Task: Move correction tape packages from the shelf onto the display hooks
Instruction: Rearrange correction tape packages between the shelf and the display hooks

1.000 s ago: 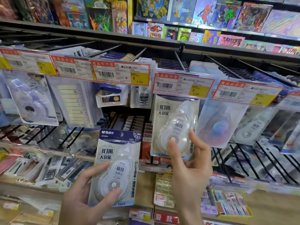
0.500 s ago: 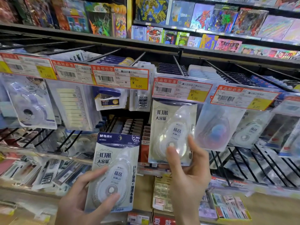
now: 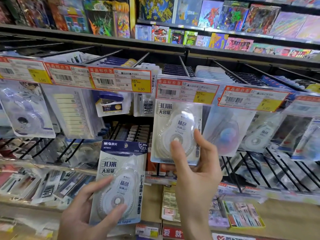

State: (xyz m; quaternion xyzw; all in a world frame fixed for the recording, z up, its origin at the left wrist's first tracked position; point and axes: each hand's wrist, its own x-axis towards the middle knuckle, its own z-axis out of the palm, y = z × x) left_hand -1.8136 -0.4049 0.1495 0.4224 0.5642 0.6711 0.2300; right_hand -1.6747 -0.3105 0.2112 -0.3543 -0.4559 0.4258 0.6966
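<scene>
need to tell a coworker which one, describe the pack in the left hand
Below the row of orange price tags, low and left of centre, the left hand holds a correction tape pack. Unlike the matching pack raised to the hooks, its navy header shows.

A shop display wall, filling the whole view. Along the top, a dark shelf (image 3: 103, 36) packed with bright, glossy printed boxes (image 3: 232, 16) standing upright, smaller coloured packs (image 3: 190, 37) in a row below them on the right. Beneath, black metal hooks (image 3: 230, 73) jutting forward, hung with blister-packed stationery. Across the hook fronts, red-bordered price tags (image 3: 119, 80) with barcodes and yellow price squares. Lower down, more black wire prongs (image 3: 251, 168) over a pale wooden ledge (image 3: 285, 215) strewn with small packets. Even, bright indoor light, glare on the plastic sleeves.
</scene>
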